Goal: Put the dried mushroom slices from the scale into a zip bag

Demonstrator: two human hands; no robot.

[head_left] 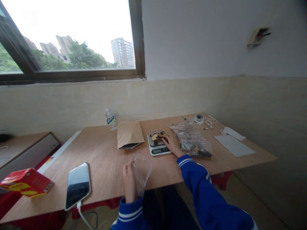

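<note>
Head view, nearest zone: left hand point(129, 182) grips an empty clear plastic bag point(142, 170) by its edge, thumb and fingers pinched on the near side. The bag rises from the hand and leans to its right, over the wooden table point(105, 159) near the front edge. A blue sleeve with white stripes covers each wrist.

Left of the left hand, a smartphone point(78, 185) lies flat, screen up, with a white cable plugged into its near end. Further left, past the table edge, sits a red carton point(25, 182).

Middle zone: right hand point(172, 143) reaches forward, fingers spread and bent, resting on the right portion of a digital scale point(158, 146). The fingertips touch the dark and light pieces point(157, 137) piled on the scale platform; whether any piece is pinched cannot be told. Nothing lies on the table between the two hands.

Just right of the right hand, touching it, lies a stack of filled zip bags point(193, 140); these block a direct sideways path to the right. Left of the scale, a brown paper envelope point(129, 133) covers a dark dish.

Far zone: beyond the envelope stands a small water bottle point(110, 119), upright. Beyond the zip bags rest a round white device point(199, 118) and a coiled white cord. To the far right lies a white sheet point(233, 145).
</note>
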